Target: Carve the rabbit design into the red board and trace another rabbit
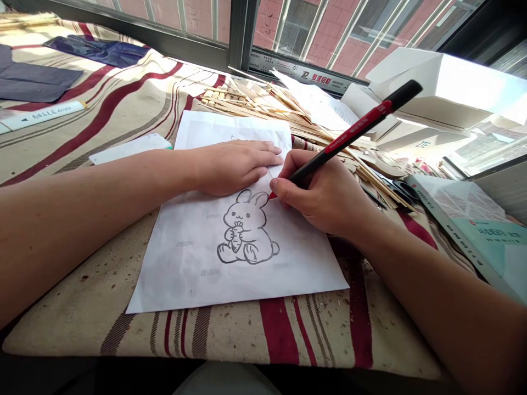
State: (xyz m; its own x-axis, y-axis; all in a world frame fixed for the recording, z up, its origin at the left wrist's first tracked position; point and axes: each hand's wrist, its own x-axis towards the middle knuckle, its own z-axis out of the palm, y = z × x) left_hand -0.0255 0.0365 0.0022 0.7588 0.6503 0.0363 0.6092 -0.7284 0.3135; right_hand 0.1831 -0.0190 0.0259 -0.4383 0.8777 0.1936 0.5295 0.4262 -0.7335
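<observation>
A sheet of white paper (177,280) lies on the striped cloth, bearing a black outline drawing of a rabbit (247,227) that holds a carrot. Flat across the upper part of the sheet rests my left hand (234,164), its fingers stretched out to the right. My right hand (321,192) is closed around a black and red marker pen (354,134), held slanting up to the right. The pen's red tip end is beside the rabbit's right ear; whether it touches the paper I cannot tell. Part of the pen's grip is hidden by my fingers.
Behind the paper lie many thin wooden sticks (263,104). White boxes (428,99) stand at the back right, with a book (473,225) in front. A white strip (132,148), a white marker (45,116) and dark blue pieces (96,49) lie leftward. A window frame (241,38) borders the back.
</observation>
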